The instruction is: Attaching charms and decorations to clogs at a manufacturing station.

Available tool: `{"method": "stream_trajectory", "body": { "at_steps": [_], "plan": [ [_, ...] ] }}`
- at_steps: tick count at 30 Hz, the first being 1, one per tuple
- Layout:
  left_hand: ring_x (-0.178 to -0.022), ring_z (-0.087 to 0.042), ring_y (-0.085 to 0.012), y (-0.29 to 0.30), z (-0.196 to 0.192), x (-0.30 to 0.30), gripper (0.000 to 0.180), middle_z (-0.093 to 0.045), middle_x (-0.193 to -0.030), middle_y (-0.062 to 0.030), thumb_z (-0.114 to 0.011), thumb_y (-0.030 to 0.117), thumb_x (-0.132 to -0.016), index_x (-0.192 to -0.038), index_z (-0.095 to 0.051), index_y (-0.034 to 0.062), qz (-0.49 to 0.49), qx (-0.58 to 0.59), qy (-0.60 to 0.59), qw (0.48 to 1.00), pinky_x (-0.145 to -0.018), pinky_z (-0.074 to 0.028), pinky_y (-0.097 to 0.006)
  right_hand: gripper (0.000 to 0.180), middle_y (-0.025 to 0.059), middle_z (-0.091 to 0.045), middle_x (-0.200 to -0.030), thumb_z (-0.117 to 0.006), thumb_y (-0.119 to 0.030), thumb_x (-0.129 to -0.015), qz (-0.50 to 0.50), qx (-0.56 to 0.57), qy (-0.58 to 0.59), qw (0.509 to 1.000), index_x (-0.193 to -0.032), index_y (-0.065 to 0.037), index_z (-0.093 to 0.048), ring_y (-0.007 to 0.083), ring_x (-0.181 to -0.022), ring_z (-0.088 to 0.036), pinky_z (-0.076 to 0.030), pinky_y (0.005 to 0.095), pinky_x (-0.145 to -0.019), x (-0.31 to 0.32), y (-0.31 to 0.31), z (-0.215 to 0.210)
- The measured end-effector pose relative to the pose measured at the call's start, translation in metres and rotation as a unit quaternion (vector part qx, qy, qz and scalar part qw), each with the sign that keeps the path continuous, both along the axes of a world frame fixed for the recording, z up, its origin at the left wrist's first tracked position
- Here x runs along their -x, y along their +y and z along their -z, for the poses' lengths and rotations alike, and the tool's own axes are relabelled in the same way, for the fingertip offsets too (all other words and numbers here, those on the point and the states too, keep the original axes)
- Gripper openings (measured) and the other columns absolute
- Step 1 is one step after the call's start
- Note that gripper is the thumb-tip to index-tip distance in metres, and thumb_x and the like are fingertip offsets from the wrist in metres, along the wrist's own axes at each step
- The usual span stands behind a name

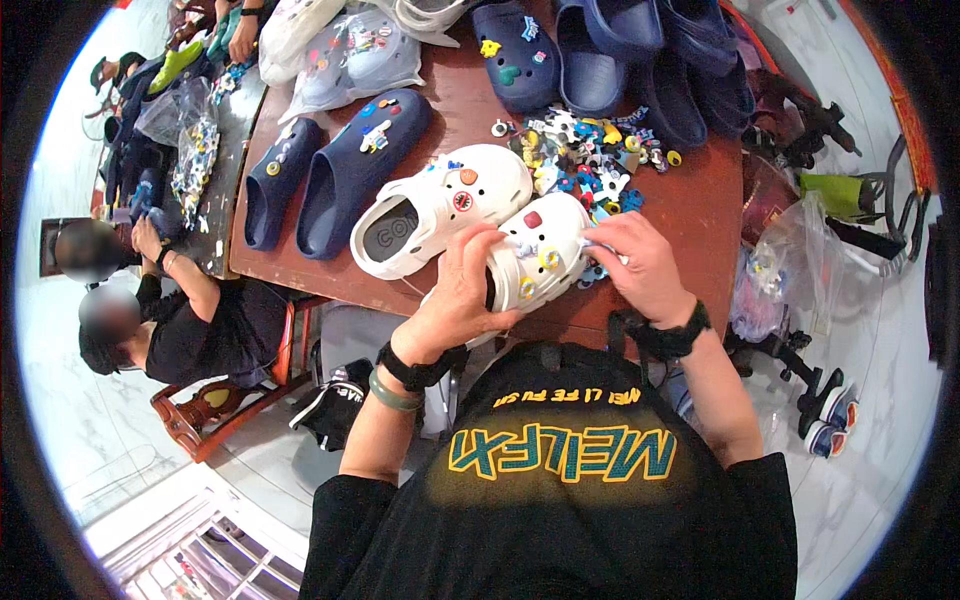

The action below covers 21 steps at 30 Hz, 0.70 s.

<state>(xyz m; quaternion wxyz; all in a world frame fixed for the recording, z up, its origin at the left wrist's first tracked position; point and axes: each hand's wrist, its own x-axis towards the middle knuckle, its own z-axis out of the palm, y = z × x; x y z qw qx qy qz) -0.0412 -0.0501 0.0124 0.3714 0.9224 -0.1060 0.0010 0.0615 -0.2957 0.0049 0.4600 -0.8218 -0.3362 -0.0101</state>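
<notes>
My left hand is wrapped round the heel end of a white clog, tilted near the table's front edge. Charms in red, yellow and white sit in the holes of its upper. At the clog's right side my right hand pinches its thumb and fingers together. Whatever is between them is too small to make out. Just left of that shoe lies the other white clog, with orange, blue and red charms. Beyond both shoes is a pile of loose shoe charms in blue, white and yellow.
Two navy clogs with charms lie left on the red-brown table. Several navy clogs stand at the back, beside plastic bags. At the left, a person in black sits on a wooden chair by another bench.
</notes>
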Motion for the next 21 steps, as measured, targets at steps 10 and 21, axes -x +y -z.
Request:
{"method": "stream_trajectory", "body": {
  "at_steps": [10, 21],
  "plan": [
    [-0.119, -0.042, -0.0375, -0.004, 0.006, 0.008, 0.101, -0.041, -0.127, -0.0191, -0.086, 0.025, -0.057, -0.137, -0.029, 0.0043, -0.059, 0.008, 0.019, 0.998, -0.097, -0.036, -0.047, 0.017, 0.0051, -0.064, -0.086, -0.073, -0.009, -0.073, -0.063, 0.008, -0.164, 0.984, -0.089, -0.008, -0.067, 0.0228, -0.08, -0.061, -0.047, 0.0365, -0.072, -0.009, 0.05, -0.003],
    [-0.122, -0.04, -0.038, -0.004, 0.006, 0.011, 0.101, -0.04, -0.13, -0.0195, -0.087, 0.025, -0.055, -0.137, -0.031, 0.0051, -0.069, 0.006, 0.014, 0.998, -0.099, -0.034, -0.048, 0.019, 0.0006, -0.064, -0.092, -0.067, -0.007, -0.072, -0.155, 0.104, -0.188, 0.964, -0.09, -0.012, -0.068, 0.019, -0.093, -0.058, -0.034, 0.0427, -0.093, -0.02, 0.065, -0.014]
  ]
}}
